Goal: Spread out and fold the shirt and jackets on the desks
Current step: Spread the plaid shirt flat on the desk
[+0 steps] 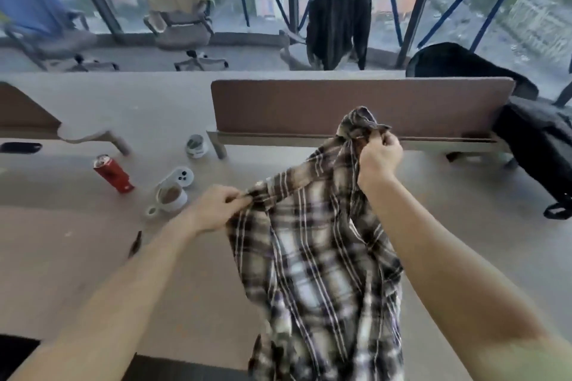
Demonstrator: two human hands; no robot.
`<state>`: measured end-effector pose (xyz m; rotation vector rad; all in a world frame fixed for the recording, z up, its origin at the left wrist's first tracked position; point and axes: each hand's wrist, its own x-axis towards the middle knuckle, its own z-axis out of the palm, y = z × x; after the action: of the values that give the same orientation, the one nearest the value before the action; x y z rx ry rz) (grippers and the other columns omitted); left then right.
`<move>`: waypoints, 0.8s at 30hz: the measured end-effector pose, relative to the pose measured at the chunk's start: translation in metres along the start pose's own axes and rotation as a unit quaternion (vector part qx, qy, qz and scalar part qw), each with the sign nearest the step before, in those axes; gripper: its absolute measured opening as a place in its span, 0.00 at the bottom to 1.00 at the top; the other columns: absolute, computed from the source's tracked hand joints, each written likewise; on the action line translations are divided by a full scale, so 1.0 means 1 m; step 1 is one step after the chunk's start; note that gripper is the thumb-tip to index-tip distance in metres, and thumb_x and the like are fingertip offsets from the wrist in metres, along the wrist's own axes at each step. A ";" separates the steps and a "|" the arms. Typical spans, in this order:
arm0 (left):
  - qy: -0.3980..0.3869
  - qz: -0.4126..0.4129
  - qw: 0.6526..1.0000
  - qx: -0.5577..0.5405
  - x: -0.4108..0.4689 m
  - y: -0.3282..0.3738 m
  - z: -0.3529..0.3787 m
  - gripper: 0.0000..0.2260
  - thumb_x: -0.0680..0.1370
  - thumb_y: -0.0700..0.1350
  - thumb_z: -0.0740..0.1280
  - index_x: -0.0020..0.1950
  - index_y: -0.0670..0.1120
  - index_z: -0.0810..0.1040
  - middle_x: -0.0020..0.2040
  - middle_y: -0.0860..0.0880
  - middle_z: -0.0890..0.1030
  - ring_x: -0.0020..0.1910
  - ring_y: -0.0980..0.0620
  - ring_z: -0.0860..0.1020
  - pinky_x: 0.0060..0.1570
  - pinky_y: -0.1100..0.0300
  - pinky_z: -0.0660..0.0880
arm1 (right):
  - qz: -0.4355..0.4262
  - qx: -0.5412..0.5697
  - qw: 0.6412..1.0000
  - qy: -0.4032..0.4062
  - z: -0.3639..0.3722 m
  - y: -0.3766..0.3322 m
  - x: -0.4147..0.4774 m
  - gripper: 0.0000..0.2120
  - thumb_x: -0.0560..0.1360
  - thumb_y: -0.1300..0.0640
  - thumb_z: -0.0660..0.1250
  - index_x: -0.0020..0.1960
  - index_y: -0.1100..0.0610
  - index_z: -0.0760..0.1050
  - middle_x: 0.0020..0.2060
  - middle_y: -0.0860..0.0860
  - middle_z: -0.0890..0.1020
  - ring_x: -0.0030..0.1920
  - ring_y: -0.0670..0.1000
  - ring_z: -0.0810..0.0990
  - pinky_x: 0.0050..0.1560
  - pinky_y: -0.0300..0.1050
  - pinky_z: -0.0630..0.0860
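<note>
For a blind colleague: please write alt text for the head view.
A left hand and a right hand hold a plaid shirt over a desk, the right hand higher. A red can and a mug stand to the left; a dark jacket lies to the right.

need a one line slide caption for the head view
Both hands, left hand and right hand, hold a brown-and-white plaid shirt up over the beige desk.

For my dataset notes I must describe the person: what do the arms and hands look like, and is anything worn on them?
The left forearm and right forearm are bare; no sleeve shows. The left hand and right hand wear no gloves. No watch, bracelet or ring is visible, though the picture is slightly blurred.
</note>
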<state>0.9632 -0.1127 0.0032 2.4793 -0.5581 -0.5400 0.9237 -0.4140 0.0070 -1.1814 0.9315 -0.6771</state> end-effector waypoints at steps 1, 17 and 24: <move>0.050 -0.022 0.998 0.016 0.011 -0.009 -0.011 0.14 0.81 0.52 0.66 0.36 0.51 0.75 0.32 0.56 0.75 0.34 0.58 0.74 0.35 0.65 0.67 | 0.018 -0.050 0.998 -0.034 0.007 0.025 0.011 0.10 0.82 0.54 0.63 0.57 0.59 0.78 0.45 0.50 0.81 0.47 0.50 0.79 0.55 0.47 0.77; -0.140 -0.248 0.938 0.197 0.004 -0.190 0.109 0.44 0.74 0.63 0.68 0.80 0.49 0.47 0.78 0.40 0.51 0.75 0.35 0.57 0.72 0.41 0.59 | -0.004 -0.674 0.556 -0.486 -0.031 0.218 -0.111 0.28 0.83 0.43 0.56 0.80 0.48 0.54 0.81 0.52 0.52 0.80 0.57 0.50 0.77 0.56 0.59; -0.103 -0.202 0.946 0.232 -0.008 -0.242 0.087 0.16 0.75 0.45 0.65 0.62 0.50 0.71 0.65 0.45 0.64 0.65 0.41 0.66 0.65 0.48 0.67 | 0.025 -0.760 0.487 -0.430 -0.037 0.285 -0.096 0.53 0.64 0.20 0.28 0.78 0.45 0.59 0.81 0.49 0.41 0.80 0.57 0.37 0.77 0.62 0.53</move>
<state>0.9814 0.0416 -0.2015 3.0346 -0.2672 -0.9249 0.8381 -0.2744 -0.2475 -2.6081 0.4473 1.2035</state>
